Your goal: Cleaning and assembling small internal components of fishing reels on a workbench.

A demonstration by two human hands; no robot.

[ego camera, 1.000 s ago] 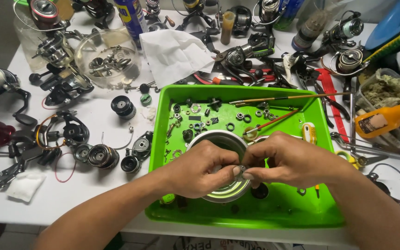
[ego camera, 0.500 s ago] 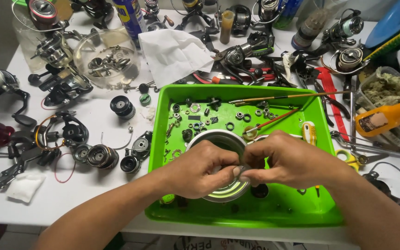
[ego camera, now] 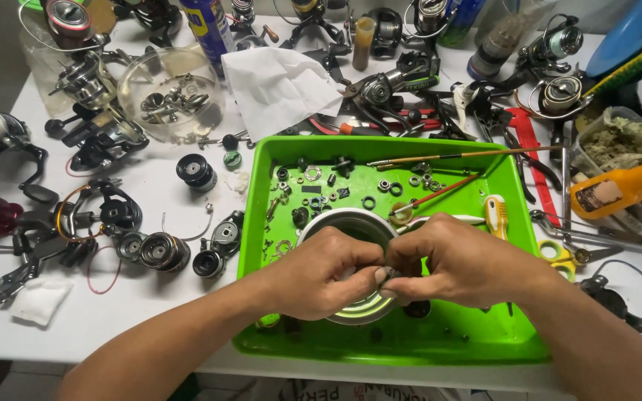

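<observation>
My left hand (ego camera: 321, 275) and my right hand (ego camera: 458, 263) meet fingertip to fingertip over a round metal bowl (ego camera: 347, 223) in a bright green tray (ego camera: 380, 349). Both pinch a small metal part (ego camera: 386, 273), mostly hidden by the fingers. Small washers, rings and screws (ego camera: 380, 186) lie scattered on the tray's floor behind the bowl. Two thin brushes (ego camera: 455, 157) rest slanted across the tray's far right side, near a yellow-handled tool (ego camera: 496, 215).
Fishing reel bodies and spools (ego camera: 157, 249) crowd the white table to the left. A clear bowl of parts (ego camera: 169, 93), a white tissue (ego camera: 280, 82) and a blue spray can (ego camera: 206, 22) stand behind. An orange bottle (ego camera: 618, 187) and pliers (ego camera: 596, 238) lie right.
None of note: both hands stay over the metal bowl, with only slight finger shifts around the small part.
</observation>
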